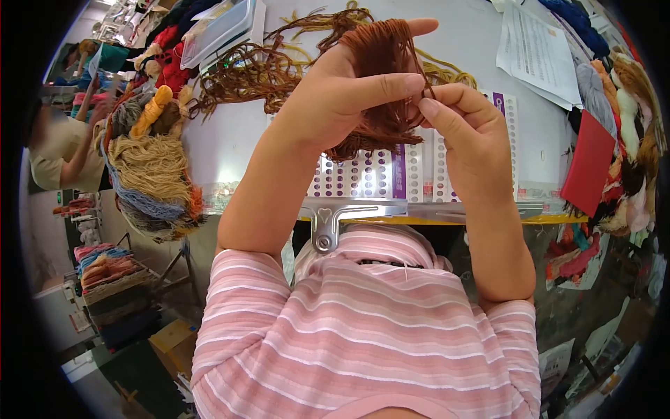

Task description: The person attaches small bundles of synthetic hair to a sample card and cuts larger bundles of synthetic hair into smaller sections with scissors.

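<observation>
Brown thread is looped in a thick bundle around the fingers of my left hand, whose index finger points out to the right. The left thumb presses on the strands. Close beside it, my right hand pinches some of the brown strands between thumb and index finger. The loose lower part of the bundle hangs below the left palm. Behind my hands, a tangle of brown and olive yarn lies on the white table. White cards with rows of holes and purple strips lie under my hands.
A metal clip sits at the table's near edge. Yarn skeins pile up at the left, with a clear plastic box behind. At the right are papers, a red folder and more skeins. Another person is at far left.
</observation>
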A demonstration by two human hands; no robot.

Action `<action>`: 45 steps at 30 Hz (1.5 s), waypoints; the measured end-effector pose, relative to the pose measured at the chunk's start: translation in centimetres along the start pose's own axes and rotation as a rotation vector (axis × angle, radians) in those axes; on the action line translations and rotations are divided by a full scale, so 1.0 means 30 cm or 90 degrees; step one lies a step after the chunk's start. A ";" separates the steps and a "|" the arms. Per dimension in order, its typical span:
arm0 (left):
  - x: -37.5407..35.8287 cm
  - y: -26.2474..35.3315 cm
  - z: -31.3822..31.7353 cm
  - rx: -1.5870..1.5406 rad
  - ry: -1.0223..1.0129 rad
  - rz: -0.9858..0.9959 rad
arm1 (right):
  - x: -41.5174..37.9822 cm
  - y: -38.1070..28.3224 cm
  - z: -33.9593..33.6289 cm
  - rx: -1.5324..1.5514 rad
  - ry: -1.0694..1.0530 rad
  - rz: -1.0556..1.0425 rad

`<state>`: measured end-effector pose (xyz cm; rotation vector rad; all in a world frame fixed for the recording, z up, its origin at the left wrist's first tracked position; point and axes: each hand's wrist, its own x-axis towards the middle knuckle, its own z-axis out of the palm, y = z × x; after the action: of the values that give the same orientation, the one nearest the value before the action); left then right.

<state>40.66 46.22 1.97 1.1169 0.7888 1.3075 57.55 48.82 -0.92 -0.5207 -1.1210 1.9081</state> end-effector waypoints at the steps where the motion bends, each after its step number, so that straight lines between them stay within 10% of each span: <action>1: -0.001 0.001 -0.005 0.010 -0.016 0.003 | -0.001 -0.003 0.004 -0.003 0.000 -0.003; 10: 0.006 -0.001 -0.052 -0.014 -0.064 -0.006 | 0.008 -0.005 -0.019 0.012 -0.038 0.043; 13: -0.029 0.034 -0.125 -0.034 -0.084 -0.265 | 0.006 -0.052 -0.120 0.013 -0.180 0.101; 15: -0.075 -0.022 -0.285 0.039 -0.225 -0.113 | -0.048 -0.132 -0.289 -0.039 -0.165 0.073; 16: -0.133 0.020 -0.329 0.010 0.000 -0.197 | -0.096 -0.192 -0.415 -0.090 -0.090 0.028; 19: -0.214 0.059 -0.639 -0.437 -0.021 -0.141 | -0.231 -0.490 -0.800 0.119 0.000 0.062; 23: -0.364 0.149 -0.946 -0.398 0.271 -0.038 | -0.643 -0.913 -1.475 0.162 0.251 -0.024; 25: -0.357 0.182 -1.003 -0.545 0.209 -0.036 | -0.838 -1.131 -1.730 -0.002 0.633 -0.142; 28: -0.280 0.204 -1.028 -0.565 0.235 0.032 | -0.849 -1.314 -1.685 -0.126 0.681 -0.224; 32: -0.002 0.084 -0.572 -0.294 0.382 0.072 | -0.448 -1.011 -1.255 -0.302 0.436 -0.190; 36: 0.209 -0.229 -0.124 -0.172 0.089 -0.213 | -0.038 -0.356 -0.769 -0.363 0.443 -0.043; 45: 0.338 -0.540 0.131 0.119 0.197 -0.404 | 0.136 0.192 -0.695 -0.598 0.353 0.066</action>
<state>51.16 56.86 -10.58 0.7140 1.3866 0.8795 67.10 61.33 -16.33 -1.5254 -1.5582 1.0792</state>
